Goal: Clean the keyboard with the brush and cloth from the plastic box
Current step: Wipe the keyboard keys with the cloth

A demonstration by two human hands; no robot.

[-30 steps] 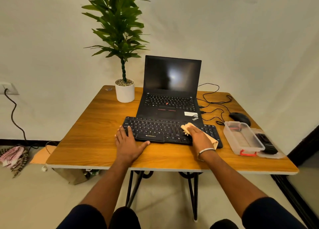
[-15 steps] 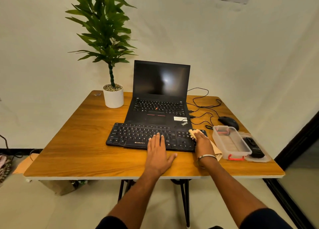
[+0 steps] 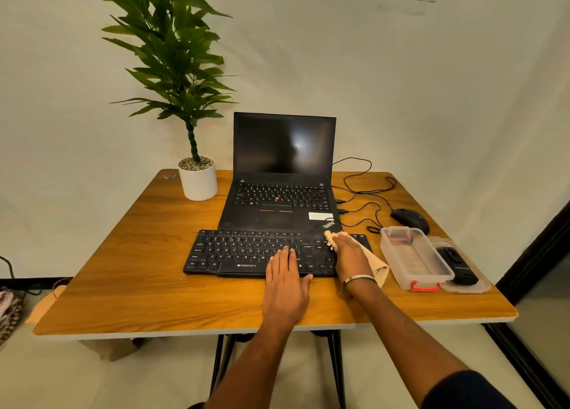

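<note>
Head view: my left hand [image 3: 285,277] has slid right along the keyboard [image 3: 246,251], fingers flat and open, steadying it; my right hand [image 3: 350,254] presses the cloth [image 3: 377,268] at center-right, wiping the last keys.

R hand [image 3: 350,256] w/ cloth [image 3: 377,266] on keyboard [image 3: 243,251]

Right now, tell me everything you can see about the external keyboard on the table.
The keyboard is a flat black plastic board with white key legends and a white ZEBRONICS mark on its front edge. It lies level on the wooden table, directly in front of the open laptop, its rear edge at the laptop's front. The left hand rests flat on its lower right keys. The right hand presses a beige cloth onto its right end, hiding those keys. A clear plastic box sits just to its right.
</note>
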